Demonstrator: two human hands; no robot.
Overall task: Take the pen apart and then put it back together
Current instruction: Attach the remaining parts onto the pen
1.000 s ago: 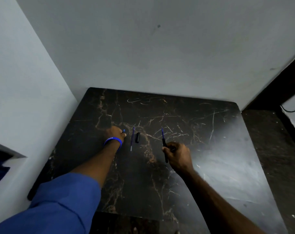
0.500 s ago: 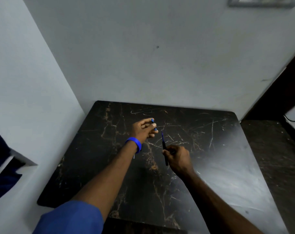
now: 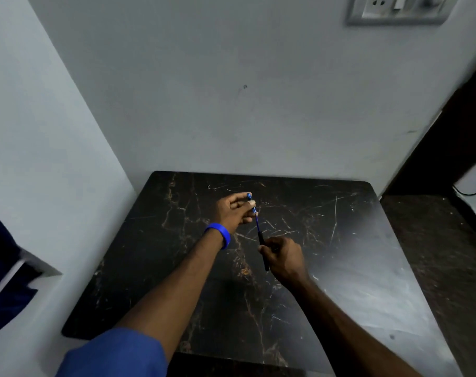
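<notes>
Black marble-pattern table top [image 3: 340, 268] in grey-walled corner, socket plate [image 3: 397, 9] up right. Your left hand [image 3: 235, 209] pinches small blue pen piece [image 3: 251, 203]; just below-right, right hand [image 3: 284, 258] grips slim black pen barrel w/ blue refill [image 3: 261, 240].

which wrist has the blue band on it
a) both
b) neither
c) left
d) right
c: the blue band circles the wrist just behind the left hand, which pinches a small blue pen piece, while the wrist behind the right hand is bare.
</notes>
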